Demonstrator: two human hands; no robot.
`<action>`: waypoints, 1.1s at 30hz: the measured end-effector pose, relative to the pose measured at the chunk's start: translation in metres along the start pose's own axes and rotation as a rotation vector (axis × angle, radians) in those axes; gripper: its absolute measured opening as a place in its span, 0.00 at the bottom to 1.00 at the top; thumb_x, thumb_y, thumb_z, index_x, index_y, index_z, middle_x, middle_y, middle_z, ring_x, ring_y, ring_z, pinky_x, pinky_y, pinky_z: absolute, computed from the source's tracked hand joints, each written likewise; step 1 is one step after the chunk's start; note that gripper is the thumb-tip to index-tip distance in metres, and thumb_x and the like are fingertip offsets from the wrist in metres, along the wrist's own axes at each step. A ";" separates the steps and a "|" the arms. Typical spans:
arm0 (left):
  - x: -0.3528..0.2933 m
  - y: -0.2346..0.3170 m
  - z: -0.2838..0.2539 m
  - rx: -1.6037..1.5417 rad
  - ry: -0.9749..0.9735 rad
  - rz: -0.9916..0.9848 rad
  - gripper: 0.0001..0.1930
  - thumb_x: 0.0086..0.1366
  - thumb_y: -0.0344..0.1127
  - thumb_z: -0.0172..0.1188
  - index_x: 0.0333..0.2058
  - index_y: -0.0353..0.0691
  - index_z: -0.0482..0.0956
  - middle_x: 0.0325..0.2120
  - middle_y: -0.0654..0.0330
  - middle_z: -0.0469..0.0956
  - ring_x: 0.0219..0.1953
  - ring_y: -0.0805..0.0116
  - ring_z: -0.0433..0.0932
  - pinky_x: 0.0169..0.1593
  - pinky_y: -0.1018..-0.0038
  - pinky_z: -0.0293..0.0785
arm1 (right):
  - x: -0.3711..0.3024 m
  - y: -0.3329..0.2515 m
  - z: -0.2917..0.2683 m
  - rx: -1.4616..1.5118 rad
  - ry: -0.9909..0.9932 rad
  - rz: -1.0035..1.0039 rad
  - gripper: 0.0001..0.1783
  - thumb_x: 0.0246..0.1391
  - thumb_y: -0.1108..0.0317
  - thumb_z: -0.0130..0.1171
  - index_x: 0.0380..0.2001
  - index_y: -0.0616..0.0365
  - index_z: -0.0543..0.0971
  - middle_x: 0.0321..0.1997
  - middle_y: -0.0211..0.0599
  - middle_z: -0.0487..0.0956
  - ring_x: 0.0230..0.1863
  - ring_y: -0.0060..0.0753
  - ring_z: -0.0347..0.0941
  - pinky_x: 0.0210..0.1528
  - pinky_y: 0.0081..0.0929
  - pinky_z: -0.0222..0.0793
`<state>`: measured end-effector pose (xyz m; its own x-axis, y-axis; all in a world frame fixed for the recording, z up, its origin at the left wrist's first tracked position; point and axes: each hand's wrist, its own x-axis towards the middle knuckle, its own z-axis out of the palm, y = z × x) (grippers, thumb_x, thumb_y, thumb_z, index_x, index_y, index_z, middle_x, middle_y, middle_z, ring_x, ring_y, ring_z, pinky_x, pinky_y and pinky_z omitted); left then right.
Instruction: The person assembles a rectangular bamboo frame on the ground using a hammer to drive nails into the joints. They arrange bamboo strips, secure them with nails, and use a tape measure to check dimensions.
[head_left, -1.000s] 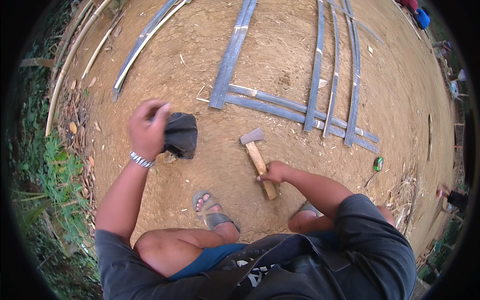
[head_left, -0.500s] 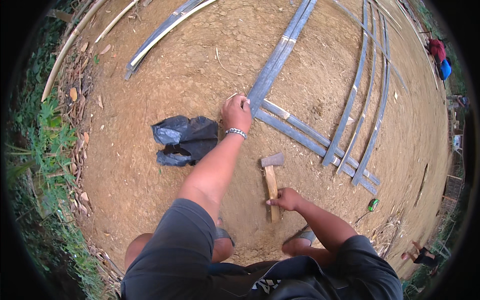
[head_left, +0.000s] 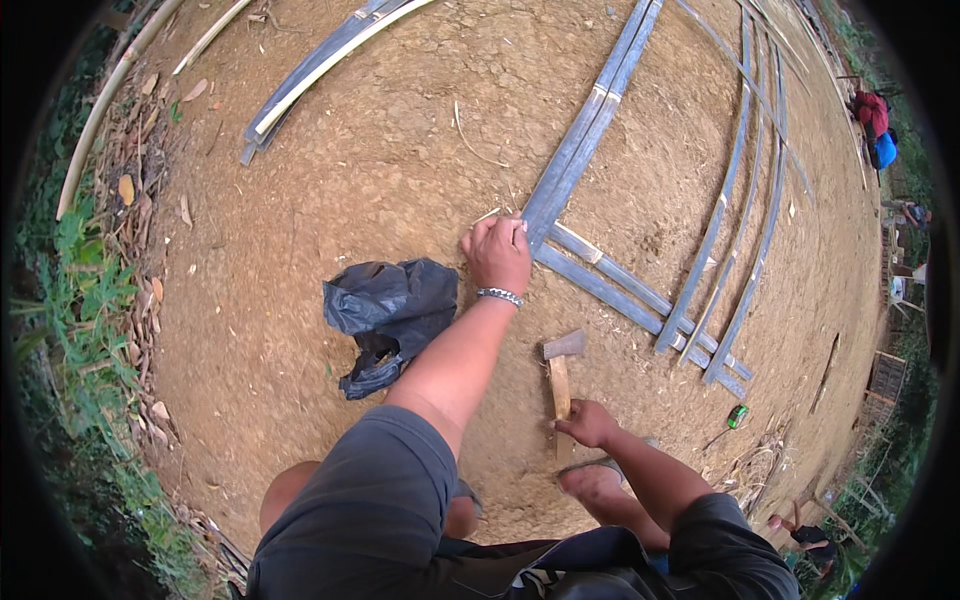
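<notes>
My right hand [head_left: 590, 424] is wrapped around the wooden handle of a hatchet [head_left: 561, 375], its grey metal head pointing away from me. Farther forward, my left hand [head_left: 498, 256], with a chain bracelet at the wrist, has its fingers curled at the near end of a pair of dark split bamboo slats [head_left: 590, 125]. Under the fingers the exact grip is hidden; a pale sliver pokes out beside them. Two cross slats [head_left: 608, 291] run from that corner toward the lower right. Left of my forearm lies a crumpled black plastic bag [head_left: 390, 303].
Several long slats [head_left: 722, 205] cross the far ends of the cross slats on the right. A green tape measure [head_left: 737, 416] lies nearby on the dirt. More slats [head_left: 318, 78] are stacked at upper left. Plants [head_left: 85, 330] edge the left; a person [head_left: 812, 540] is at lower right.
The view has shifted, so the slats and both hands sit slightly farther right and lower. Both hands keep their places on the slats and hatchet. The bag's outline looks more bunched up.
</notes>
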<state>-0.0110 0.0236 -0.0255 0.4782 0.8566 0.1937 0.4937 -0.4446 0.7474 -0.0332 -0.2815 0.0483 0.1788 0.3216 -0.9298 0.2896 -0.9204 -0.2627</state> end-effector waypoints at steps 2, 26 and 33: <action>0.003 -0.004 -0.001 -0.010 0.007 0.013 0.03 0.63 0.35 0.65 0.34 0.48 0.80 0.40 0.68 0.86 0.47 0.62 0.77 0.57 0.57 0.65 | 0.009 0.034 0.034 0.226 0.104 -0.074 0.25 0.57 0.54 0.70 0.50 0.62 0.79 0.39 0.40 0.84 0.40 0.33 0.80 0.48 0.35 0.75; 0.003 -0.015 0.013 0.100 -0.119 0.092 0.08 0.69 0.34 0.60 0.40 0.35 0.80 0.45 0.49 0.85 0.47 0.47 0.82 0.53 0.57 0.73 | -0.091 0.387 -0.089 0.963 1.394 0.679 0.37 0.53 0.70 0.67 0.65 0.62 0.65 0.38 0.49 0.81 0.26 0.32 0.79 0.26 0.32 0.78; 0.010 -0.031 0.013 0.053 -0.145 -0.027 0.12 0.74 0.36 0.59 0.43 0.31 0.78 0.46 0.48 0.83 0.47 0.61 0.82 0.52 0.68 0.77 | -0.128 0.499 -0.101 0.800 1.195 0.803 0.32 0.50 0.71 0.66 0.61 0.61 0.75 0.36 0.45 0.84 0.24 0.35 0.80 0.27 0.33 0.77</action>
<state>-0.0121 0.0428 -0.0548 0.5625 0.8232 0.0770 0.5436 -0.4384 0.7157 0.1831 -0.7597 0.0626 0.7229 -0.6352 -0.2720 -0.6906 -0.6779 -0.2522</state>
